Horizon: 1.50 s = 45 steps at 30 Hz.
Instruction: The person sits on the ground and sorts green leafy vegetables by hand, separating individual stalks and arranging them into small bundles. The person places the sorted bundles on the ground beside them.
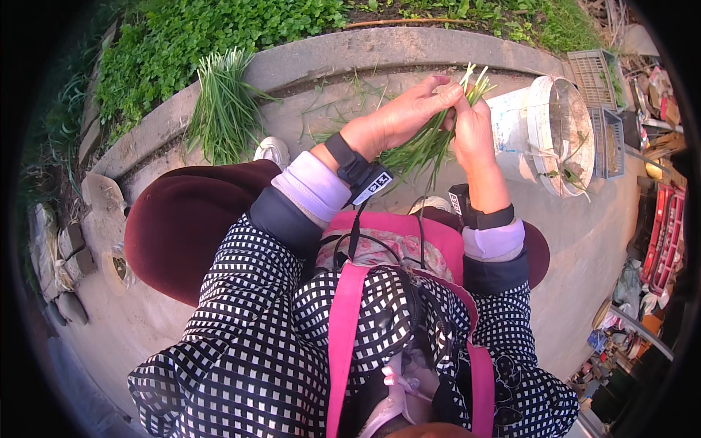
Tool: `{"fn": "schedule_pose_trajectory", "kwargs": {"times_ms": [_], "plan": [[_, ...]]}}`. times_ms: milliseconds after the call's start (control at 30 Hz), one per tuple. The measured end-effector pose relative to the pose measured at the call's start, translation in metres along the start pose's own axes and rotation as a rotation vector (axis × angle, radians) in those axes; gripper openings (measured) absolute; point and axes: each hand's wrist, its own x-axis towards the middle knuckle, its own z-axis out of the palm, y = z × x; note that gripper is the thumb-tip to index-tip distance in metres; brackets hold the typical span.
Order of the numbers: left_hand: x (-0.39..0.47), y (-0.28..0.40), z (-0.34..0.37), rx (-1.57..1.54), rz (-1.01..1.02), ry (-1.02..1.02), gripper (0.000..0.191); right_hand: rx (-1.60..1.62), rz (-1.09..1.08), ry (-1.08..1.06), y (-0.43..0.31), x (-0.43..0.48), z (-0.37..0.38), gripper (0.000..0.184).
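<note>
Both my hands meet at the pale stem ends of a bunch of long green leaves (pixel 430 145), likely garlic chives, whose leaves hang down towards my lap. My left hand (pixel 416 112) has its thumb and fingers at the stems from the left. My right hand (pixel 472 123) grips the same bunch just below the white ends, its thumb near my left thumb. A larger bundle of the same greens (pixel 225 107) leans on the concrete kerb to the left, white ends up. Loose leaves (pixel 334 117) are scattered on the ground beyond my hands.
A white plastic bucket (pixel 512 128) lies on its side at the right, near plastic crates (pixel 592 79). The curved concrete kerb (pixel 405 48) borders leafy plants (pixel 219 33). A metal blade (pixel 105 194) and stones (pixel 71 306) are at the left; a red crate (pixel 660 235) is far right.
</note>
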Motion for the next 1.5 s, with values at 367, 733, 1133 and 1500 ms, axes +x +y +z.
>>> {"fn": "schedule_pose_trajectory", "kwargs": {"times_ms": [367,733,1133,1500], "plan": [[0.001,-0.007,-0.013,0.388,-0.234,-0.333,0.025,0.473,0.126,0.077,0.003,0.011,-0.011,0.020],[0.030,0.052,-0.054,-0.435,0.273,-0.073,0.021,0.087,0.214,-0.495,0.017,-0.004,0.017,0.027],[-0.010,0.097,-0.138,-0.802,0.583,0.250,0.025,0.197,0.211,-0.321,0.022,0.004,-0.013,0.031],[-0.017,0.106,-0.123,-0.921,0.689,0.352,0.019,0.414,0.141,0.389,0.019,0.008,-0.031,0.027]]}}
